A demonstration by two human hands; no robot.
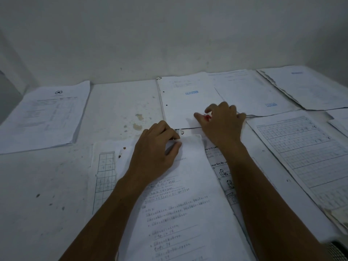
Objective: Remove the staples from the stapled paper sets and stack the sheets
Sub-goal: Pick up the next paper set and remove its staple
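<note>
From the head camera: the left hand [157, 149] curls its fingers round the top edge of the paper set [180, 200] at the table's [47, 185] near-middle. The right hand [221, 122] grips a small red tool [207, 116] just beyond it.

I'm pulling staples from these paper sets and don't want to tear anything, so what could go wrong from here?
1. The left hand pinches only the top edge of the front paper set, which already curls there; a hard pull could tear that corner.
2. The right hand grips a small red tool close to the left fingers, so a slip might jab them.
3. Other paper stacks lie close by, like the grid-lined stack; freed sheets could get mixed in.
</note>
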